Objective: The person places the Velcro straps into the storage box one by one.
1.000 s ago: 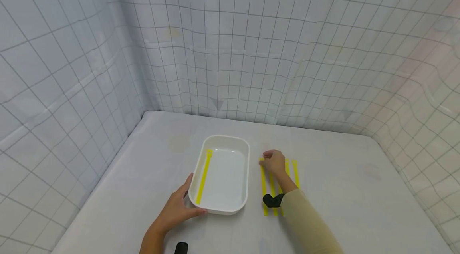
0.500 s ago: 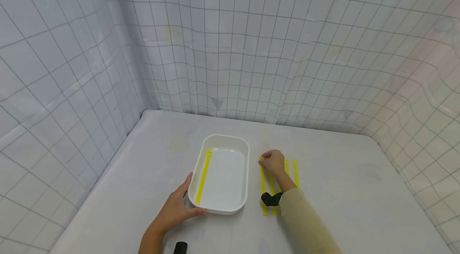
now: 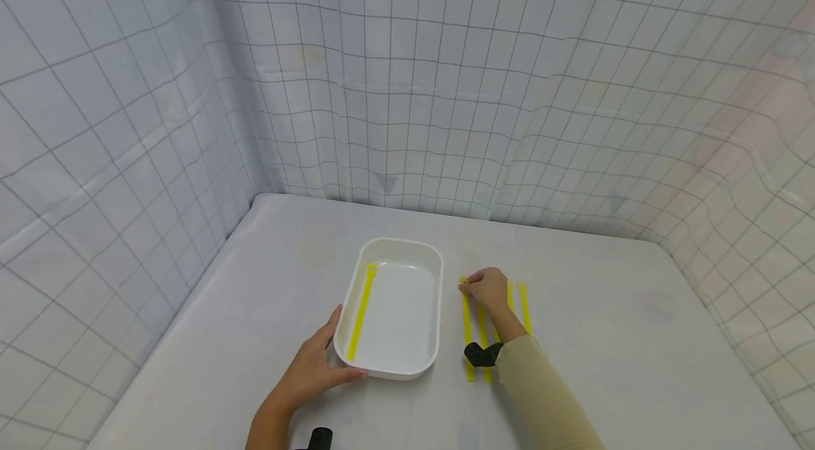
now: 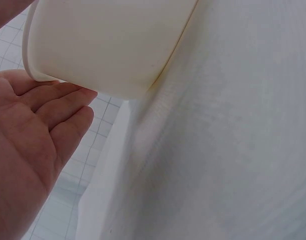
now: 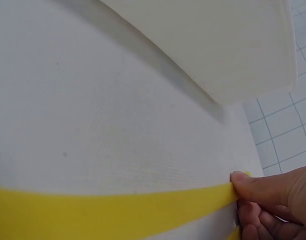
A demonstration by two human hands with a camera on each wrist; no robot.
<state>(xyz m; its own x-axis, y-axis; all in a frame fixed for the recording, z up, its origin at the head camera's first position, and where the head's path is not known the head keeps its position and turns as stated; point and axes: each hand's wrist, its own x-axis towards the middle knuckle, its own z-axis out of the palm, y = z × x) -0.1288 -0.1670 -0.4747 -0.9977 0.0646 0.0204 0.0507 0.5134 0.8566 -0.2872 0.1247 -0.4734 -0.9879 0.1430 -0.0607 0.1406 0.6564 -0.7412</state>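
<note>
A white rectangular tray (image 3: 407, 322) stands on the table, with one yellow strap (image 3: 361, 312) lying lengthwise along its left side. That strap has a slotted head at the far end. My left hand (image 3: 312, 372) rests at the tray's near left corner, thumb by the front rim and fairly straight fingers along the left side. Right of the tray, my right hand (image 3: 487, 289) pinches the far end of the leftmost loose yellow strap (image 5: 118, 212) between thumb and fingers. In the right wrist view this strap curves slightly upward toward the fingertips. The wrist cameras partly cover the view.
Several more yellow straps lie side by side under and beside the right forearm, including a rightmost strap (image 3: 524, 305). White cloth covers the table (image 3: 255, 308). Grid-patterned curtains (image 3: 395, 82) enclose the back and sides.
The right hand's fingers have closed on the far end of the leftmost loose strap, with only a slight shift of the hand. The left hand and tray have stayed in place.
</note>
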